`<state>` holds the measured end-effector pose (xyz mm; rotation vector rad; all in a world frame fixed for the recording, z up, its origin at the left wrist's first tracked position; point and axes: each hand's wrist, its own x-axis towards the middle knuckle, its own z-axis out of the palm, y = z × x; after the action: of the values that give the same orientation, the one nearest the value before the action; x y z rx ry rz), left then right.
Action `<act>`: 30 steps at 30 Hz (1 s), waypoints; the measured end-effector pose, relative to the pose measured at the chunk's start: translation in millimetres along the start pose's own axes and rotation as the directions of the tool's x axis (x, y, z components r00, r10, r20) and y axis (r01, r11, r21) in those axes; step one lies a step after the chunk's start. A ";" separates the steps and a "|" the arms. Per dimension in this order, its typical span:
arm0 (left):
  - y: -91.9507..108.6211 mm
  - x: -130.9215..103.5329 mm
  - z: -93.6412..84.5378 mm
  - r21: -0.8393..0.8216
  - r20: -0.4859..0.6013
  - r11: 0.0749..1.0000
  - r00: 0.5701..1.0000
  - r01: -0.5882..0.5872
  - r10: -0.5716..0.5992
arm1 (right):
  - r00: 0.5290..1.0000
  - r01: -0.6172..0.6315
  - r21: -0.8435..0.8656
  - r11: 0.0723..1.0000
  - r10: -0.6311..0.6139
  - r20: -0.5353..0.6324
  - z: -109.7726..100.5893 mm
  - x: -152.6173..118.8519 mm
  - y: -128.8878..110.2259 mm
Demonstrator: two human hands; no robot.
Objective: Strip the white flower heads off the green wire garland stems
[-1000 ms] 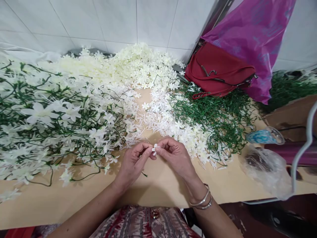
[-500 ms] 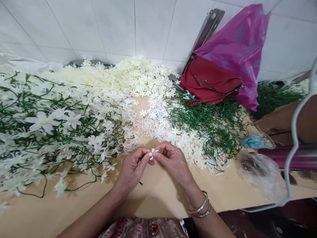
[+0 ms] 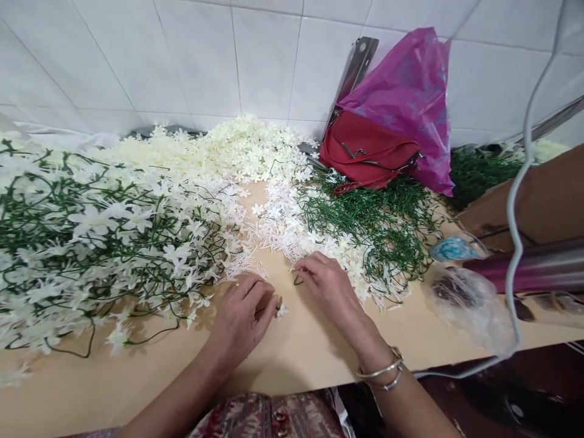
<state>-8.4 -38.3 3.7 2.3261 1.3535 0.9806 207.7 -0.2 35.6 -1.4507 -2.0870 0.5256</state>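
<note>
Over the tan tabletop (image 3: pixel 292 359), my left hand (image 3: pixel 244 316) pinches a thin green stem. A small white flower (image 3: pixel 281 310) shows at its fingertips. My right hand (image 3: pixel 326 286), apart from the left, has thumb and fingers together on a short green stem piece (image 3: pixel 298 280). Beyond the hands lie thin white stamens (image 3: pixel 280 228) and loose white petals. A heap of green stems (image 3: pixel 374 213) is at the right, and a large pile of white flowers on green stems (image 3: pixel 114 243) covers the left side.
A red bag (image 3: pixel 365 149) and a purple plastic bag (image 3: pixel 406 103) lean near the tiled wall (image 3: pixel 264 61). Cream blossoms (image 3: pixel 246 146) are heaped at the back. A white cable (image 3: pixel 513 225) hangs at the right, before a clear bag (image 3: pixel 474 304) and a shiny purple cylinder (image 3: pixel 538 267).
My hands have moved apart from the flower they held together. The flower is now lower at my left fingertips, and a green piece shows at my right. The view has shifted slightly.
</note>
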 end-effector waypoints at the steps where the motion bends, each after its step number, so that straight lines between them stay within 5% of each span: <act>1: -0.4 0.2 0.2 -0.006 -0.008 1.000 1.000 0.013 -0.013 | 0.999 0.052 -0.097 0.994 -0.050 0.021 3.0 4.1 -0.8; 5: -2.0 5.6 -1.2 -0.096 -0.048 0.993 0.997 0.062 -0.066 | 0.978 0.200 -0.296 0.934 -0.174 0.111 6.1 20.1 1.5; 9: -4.4 16.1 -5.4 -0.198 -0.067 0.971 0.987 0.131 -0.147 | 0.979 0.201 -0.104 0.974 -0.204 -0.018 -2.9 22.1 6.4; 13: -7.5 28.5 -4.8 -0.236 -0.082 0.949 0.969 0.207 -0.232 | 0.965 0.061 0.267 0.962 0.011 -0.262 -8.6 13.5 9.4; 17: -9.8 40.9 -0.6 -0.249 -0.086 0.943 0.965 0.220 -0.247 | 0.908 -0.050 0.481 0.875 0.240 -0.343 -1.4 8.9 14.9; 24: -24.5 71.7 -5.6 -0.004 -0.134 0.989 0.980 0.148 -0.148 | 0.890 0.029 0.482 0.875 0.198 -0.411 4.3 11.4 14.9; 30: -42.8 113.0 0.8 0.316 -0.013 0.931 0.982 0.185 -0.191 | 0.895 0.086 0.386 0.919 0.099 -0.436 5.7 8.8 15.8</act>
<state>1.4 79.9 27.0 2.3559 1.8027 0.7273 213.2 13.4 23.6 -1.2003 -1.5058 0.5209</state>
